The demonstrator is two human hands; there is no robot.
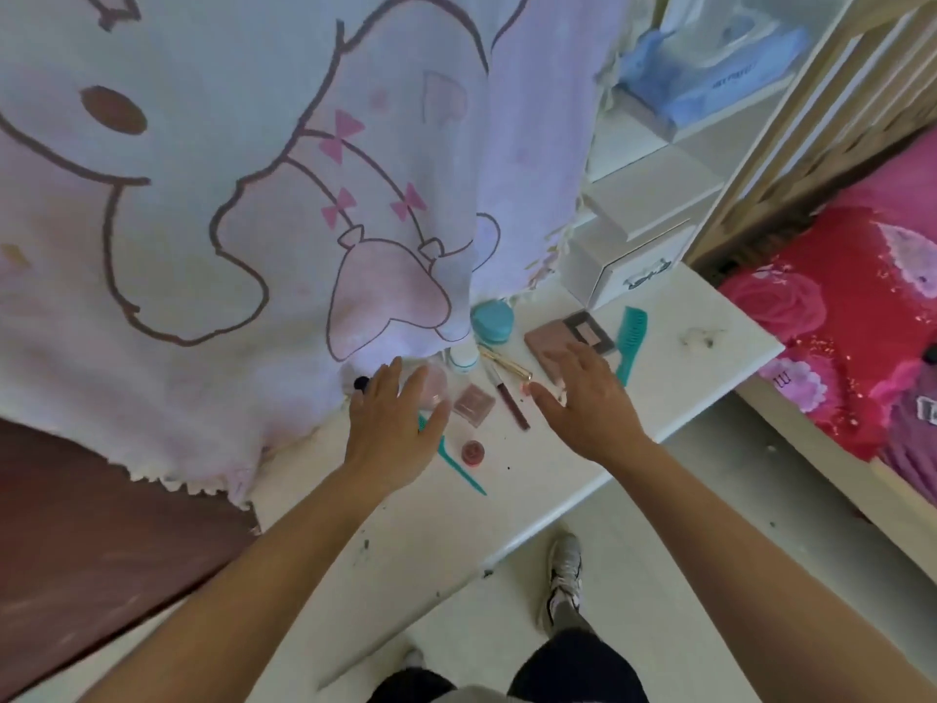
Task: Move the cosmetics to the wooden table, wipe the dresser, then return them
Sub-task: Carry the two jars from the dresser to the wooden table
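Hovering mid-frame over cosmetics on the dresser (659, 317), left hand (393, 428) and right hand (590, 403) both spread, holding nothing. Palette (545, 342) under right fingertips; teal comb (630, 342) just right.

We see only part of the pink container (437, 387) and teal tail comb (459, 469) under our left hand (393, 428).

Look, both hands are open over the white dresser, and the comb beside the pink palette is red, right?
Not quite. The head view shows the comb beside the pink palette is teal, not red. The rest is right: the left hand and the right hand are both open over the white dresser.
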